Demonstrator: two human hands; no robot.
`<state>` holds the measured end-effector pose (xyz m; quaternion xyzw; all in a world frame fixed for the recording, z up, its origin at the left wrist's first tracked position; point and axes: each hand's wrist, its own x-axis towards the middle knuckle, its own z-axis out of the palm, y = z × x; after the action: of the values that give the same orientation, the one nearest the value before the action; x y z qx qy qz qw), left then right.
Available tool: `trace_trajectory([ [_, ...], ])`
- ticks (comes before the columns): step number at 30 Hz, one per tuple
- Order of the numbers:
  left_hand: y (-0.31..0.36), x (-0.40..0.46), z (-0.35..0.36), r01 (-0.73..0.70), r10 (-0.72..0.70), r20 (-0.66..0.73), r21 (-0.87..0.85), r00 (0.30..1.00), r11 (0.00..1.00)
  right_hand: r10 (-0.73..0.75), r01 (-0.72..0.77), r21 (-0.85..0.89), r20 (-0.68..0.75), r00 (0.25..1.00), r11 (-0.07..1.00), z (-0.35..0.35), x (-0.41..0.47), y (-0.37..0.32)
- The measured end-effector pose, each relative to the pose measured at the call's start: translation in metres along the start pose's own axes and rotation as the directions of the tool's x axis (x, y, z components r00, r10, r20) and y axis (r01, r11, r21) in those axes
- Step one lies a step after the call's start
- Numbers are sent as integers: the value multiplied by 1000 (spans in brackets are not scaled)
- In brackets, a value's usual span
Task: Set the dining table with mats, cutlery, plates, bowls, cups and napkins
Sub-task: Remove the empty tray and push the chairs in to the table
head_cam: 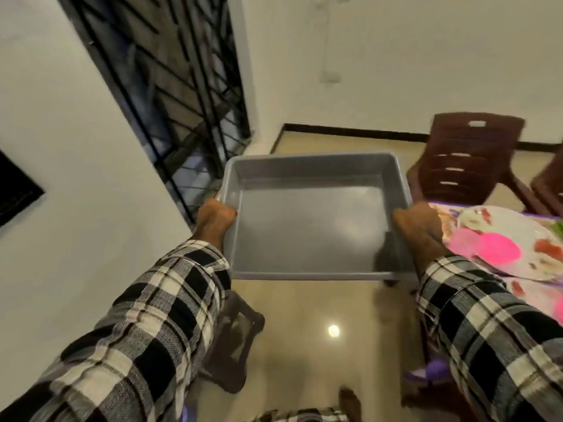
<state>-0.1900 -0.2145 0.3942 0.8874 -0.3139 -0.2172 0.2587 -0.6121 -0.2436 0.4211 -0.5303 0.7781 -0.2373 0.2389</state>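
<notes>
Gripping opposite rims, left hand (215,215) and right hand (415,222) hold a grey tub (307,226) over open floor (307,318); blurred table (515,287) beside the right hand, cut off.

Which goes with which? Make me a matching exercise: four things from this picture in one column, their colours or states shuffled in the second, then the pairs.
Things:
1. tray
2. chair
3. plate
4. left hand

Colours or states:
A. dark brown, standing on the floor
B. gripping a rim
C. grey, nothing in it
D. white with a floral print, on the table

Pairs: 1-C, 2-A, 3-D, 4-B
</notes>
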Motion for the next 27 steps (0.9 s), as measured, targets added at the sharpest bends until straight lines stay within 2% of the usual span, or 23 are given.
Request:
trace_trajectory([
  [6, -85, 19, -15, 289, -308, -108, -162, 945, 943, -141, 162, -87, 202, 969, 983, 106, 61, -78],
  [10, -162, 0, -18, 485, -529, -135, -262, 838, 834, -264, 352, -149, 415, 871, 924, 185, 67, -130],
  [16, -281, -15, -3, 685, -766, -128, -375, 629, 625, -302, 526, -189, 641, 706, 829, 324, 37, -176],
  [21, -386, -19, 45, 754, -878, -87, -478, 471, 452, -222, 611, -219, 797, 562, 761, 455, 10, -170],
  [25, -425, -6, 85, 649, -864, -175, -594, 472, 475, -214, 677, -182, 863, 457, 713, 564, -1, -161],
  [27, -439, -1, 102, 615, -872, -194, -641, 449, 459, -217, 700, -160, 882, 418, 696, 603, -5, -154],
])
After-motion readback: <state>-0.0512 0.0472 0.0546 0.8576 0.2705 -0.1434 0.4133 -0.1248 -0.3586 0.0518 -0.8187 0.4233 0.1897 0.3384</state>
